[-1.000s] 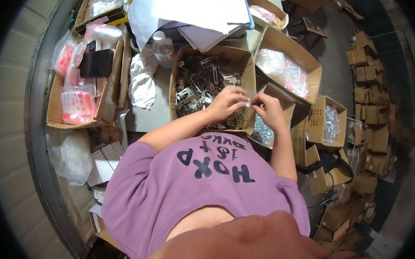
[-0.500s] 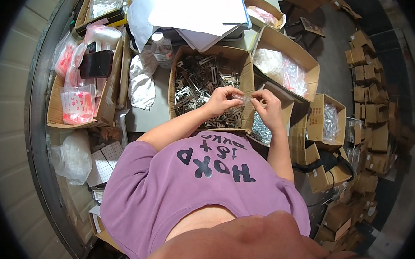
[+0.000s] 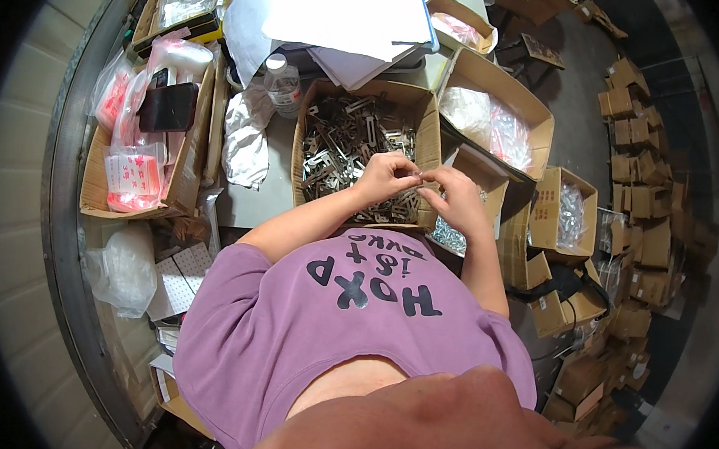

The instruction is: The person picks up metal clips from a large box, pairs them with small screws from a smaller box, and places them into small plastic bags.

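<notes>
My left hand (image 3: 387, 179) and my right hand (image 3: 460, 199) meet above the right side of a cardboard box (image 3: 433, 122). Both have thumb and fingers pinched together, the fingertips close to touching. Between them is a small clear plastic bag, plain half a second ago but now mostly hidden by the fingers. Under my left hand, flat slotted metal brackets (image 3: 331, 149) fill the box in a loose heap. Small shiny metal pieces (image 3: 449, 237), too small to name, lie in another carton (image 3: 493, 187) below my right hand.
A plastic bottle (image 3: 282, 88) and a crumpled white cloth (image 3: 248, 135) stand left of the brackets. Further left, a phone (image 3: 169, 107) rests on bags in a carton (image 3: 183, 177). Papers (image 3: 339, 13) lie at the back. Cartons of plastic bags (image 3: 509, 139) are on the right.
My hands have drawn closer together. My right hand has turned inward and sits slightly lower and further left. The clear bag, visible between the fingertips before, is now mostly covered.
</notes>
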Tool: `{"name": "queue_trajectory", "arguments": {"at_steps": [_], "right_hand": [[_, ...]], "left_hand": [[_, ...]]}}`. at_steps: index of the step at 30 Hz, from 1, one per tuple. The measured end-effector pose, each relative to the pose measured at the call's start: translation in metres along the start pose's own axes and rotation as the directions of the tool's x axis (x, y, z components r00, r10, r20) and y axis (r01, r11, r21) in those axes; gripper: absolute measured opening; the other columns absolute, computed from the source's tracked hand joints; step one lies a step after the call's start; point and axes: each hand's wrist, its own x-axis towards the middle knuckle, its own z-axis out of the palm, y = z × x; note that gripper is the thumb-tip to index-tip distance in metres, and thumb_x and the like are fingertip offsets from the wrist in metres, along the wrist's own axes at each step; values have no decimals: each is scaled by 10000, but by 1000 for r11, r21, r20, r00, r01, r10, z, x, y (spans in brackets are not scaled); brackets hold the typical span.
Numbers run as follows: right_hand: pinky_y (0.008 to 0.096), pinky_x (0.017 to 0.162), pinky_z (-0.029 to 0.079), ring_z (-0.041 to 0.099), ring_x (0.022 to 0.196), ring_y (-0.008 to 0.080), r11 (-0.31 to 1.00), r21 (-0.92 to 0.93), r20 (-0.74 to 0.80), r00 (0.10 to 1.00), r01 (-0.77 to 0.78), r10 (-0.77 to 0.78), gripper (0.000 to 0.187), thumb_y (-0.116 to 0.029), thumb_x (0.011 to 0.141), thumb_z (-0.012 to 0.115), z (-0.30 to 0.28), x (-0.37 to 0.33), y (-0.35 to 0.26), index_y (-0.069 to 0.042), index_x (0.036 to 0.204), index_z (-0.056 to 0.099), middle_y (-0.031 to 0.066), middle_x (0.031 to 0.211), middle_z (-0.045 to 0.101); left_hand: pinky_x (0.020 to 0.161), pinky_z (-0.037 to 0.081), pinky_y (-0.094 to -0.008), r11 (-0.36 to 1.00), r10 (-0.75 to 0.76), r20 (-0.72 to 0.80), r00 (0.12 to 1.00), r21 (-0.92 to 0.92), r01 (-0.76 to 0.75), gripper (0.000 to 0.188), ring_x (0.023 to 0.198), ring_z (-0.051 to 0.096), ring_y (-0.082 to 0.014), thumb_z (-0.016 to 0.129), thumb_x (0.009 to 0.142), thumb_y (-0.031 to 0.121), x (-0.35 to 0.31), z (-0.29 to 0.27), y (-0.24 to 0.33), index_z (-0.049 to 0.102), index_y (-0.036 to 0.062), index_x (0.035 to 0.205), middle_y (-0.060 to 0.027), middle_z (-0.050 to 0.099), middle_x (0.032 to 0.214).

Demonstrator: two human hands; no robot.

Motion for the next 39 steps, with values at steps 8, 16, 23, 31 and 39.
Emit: {"name": "queue_trajectory", "arguments": {"at_steps": [8,16,23,31,39], "right_hand": [[341,725,468,588,848,261,994,103,55,998,-41,35,306,-201,732,674,2,3,-1,-33,980,614,124,953,617],[340,756,466,595,876,250,935,249,213,956,-254,203,311,-221,740,678,-7,8,-5,-25,977,630,134,950,613],[350,849,437,557,985,289,985,29,331,928,172,-172,337,-251,720,698,5,15,16,-71,1003,661,149,1160,542],[334,794,461,610,848,214,996,-84,189,982,9,7,200,-125,778,576,10,110,30,-21,934,645,82,887,656],[390,781,460,634,814,242,627,-705,395,918,333,-43,210,-154,826,446,93,153,96,-118,864,650,84,880,626]], "left_hand": [[564,443,-268,984,22,32,999,173,-27,149,632,578,-164,718,704,100,0,-5,2,659,8,806,-90,585,692],[678,486,-307,976,173,49,984,125,-177,276,731,610,-244,720,679,142,2,-2,2,647,13,911,-103,596,773],[813,458,-349,835,329,123,936,425,-349,547,952,566,-313,710,611,122,0,3,-7,529,24,1118,-147,570,1018],[642,451,-237,937,-279,282,918,-128,325,389,698,531,-94,753,668,68,2,-1,-22,531,11,983,-21,554,771],[654,457,-221,901,-221,549,806,-200,384,371,699,526,-80,747,675,55,0,-1,-14,533,-14,971,-2,528,756]]}}
